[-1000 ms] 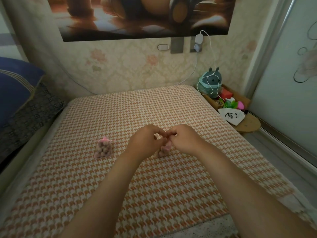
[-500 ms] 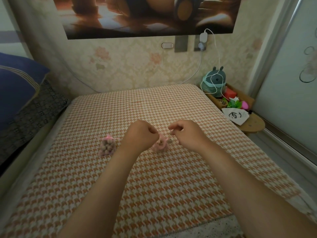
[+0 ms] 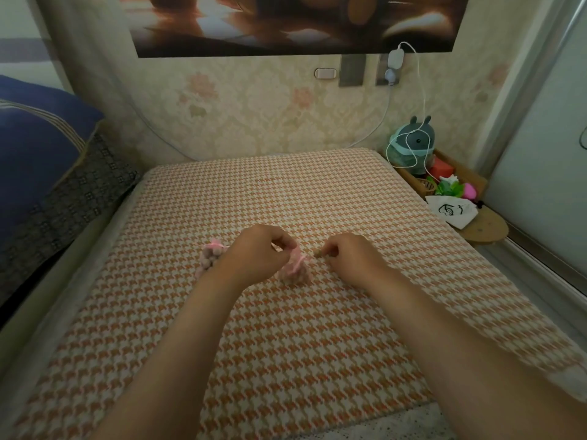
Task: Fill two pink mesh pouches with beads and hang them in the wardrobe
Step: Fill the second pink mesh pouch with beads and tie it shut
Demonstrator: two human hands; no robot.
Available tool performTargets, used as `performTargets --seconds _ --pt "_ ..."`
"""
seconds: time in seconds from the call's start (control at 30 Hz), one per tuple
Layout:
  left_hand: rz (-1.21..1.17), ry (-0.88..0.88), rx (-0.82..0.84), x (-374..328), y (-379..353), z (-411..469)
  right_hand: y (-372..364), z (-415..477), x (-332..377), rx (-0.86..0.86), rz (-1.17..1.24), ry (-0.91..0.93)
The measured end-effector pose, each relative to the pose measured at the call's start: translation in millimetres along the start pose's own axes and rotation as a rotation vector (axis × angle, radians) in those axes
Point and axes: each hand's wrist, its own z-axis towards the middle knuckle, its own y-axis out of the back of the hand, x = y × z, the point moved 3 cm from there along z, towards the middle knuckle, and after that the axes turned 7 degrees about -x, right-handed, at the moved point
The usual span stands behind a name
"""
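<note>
Your hands have drawn apart since a second ago, when their fingertips met over the pouch. Your left grip [image 3: 254,253] is narrow, fingers curled and pinching the pink drawstring [image 3: 298,256] at the neck of the near pouch [image 3: 293,272]. Your right grip [image 3: 351,258] is also narrow, thumb and forefinger pinched on the drawstring's other end, which is small and blurred. The cord between your hands is too thin to make out.

The near pouch sits on the bed [image 3: 286,192] around its middle, between your two hands. Its left side is hidden behind your left fingers. The beads inside read only as dull lumps.

The second pouch [image 3: 208,257] lies just left of your left hand, on the side toward the bed's left edge. Your wrist covers its right side.

Both pouches have their gathered necks toward the bed's far edge and their bodies toward the near edge, so the long axis runs near to far.

Bare cover stretches from the pouches to the far edge and back to the near edge. The near corners are cut off. Dark pillows [image 3: 47,160] line the left edge, and a cluttered wooden shelf [image 3: 482,230] sits beyond the right edge.
</note>
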Motion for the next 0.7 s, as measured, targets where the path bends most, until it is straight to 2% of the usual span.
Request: performTargets --seconds 0.2,0.37,0.47,0.6,0.7 --pt "-0.003 -0.002 0.033 -2 -1 -1 1 -2 6 -0.028 0.014 -0.025" --pt "-0.028 0.0 0.024 3 2 1 24 -6 31 -0.219 0.352 0.054" --pt "-0.08 0.038 0.027 8 2 1 29 -16 56 -0.196 0.435 0.169" --pt "-0.146 0.062 0.029 9 3 -3 24 -27 66 -0.126 0.338 0.253" --pt "-0.168 0.068 0.039 10 5 -6 22 -25 66 -0.137 0.162 0.298"
